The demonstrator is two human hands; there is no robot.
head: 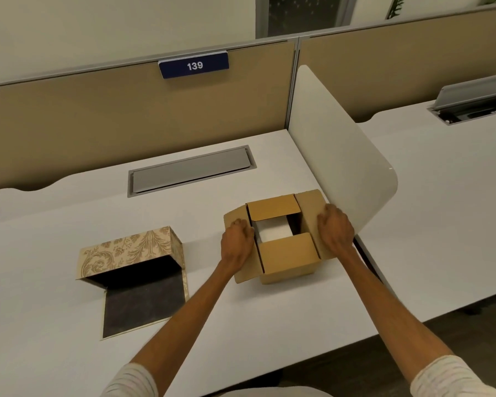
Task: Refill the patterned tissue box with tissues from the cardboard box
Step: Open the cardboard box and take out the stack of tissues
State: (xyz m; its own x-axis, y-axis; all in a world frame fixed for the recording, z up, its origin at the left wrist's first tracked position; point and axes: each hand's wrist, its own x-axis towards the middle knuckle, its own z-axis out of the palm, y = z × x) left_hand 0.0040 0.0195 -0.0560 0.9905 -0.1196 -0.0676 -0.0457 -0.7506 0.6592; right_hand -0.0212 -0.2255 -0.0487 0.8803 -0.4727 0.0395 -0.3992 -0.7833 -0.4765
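A brown cardboard box (287,263) stands on the white desk (55,325), its flaps spread apart. A white stack of tissues (274,230) shows inside it. My left hand (236,242) presses the box's left flap outward. My right hand (335,227) holds the right flap down and out. To the left lies the patterned tissue box (132,250), beige with a gold leaf print, tipped on its side. Its dark inside faces me and its dark-lined lid (143,308) lies flat on the desk in front of it.
A white curved divider (341,144) rises just right of the cardboard box, close to my right hand. A grey cable hatch (191,170) sits flush in the desk behind. A tan partition with a blue "139" sign (194,65) closes the back. The desk's front edge runs near my forearms.
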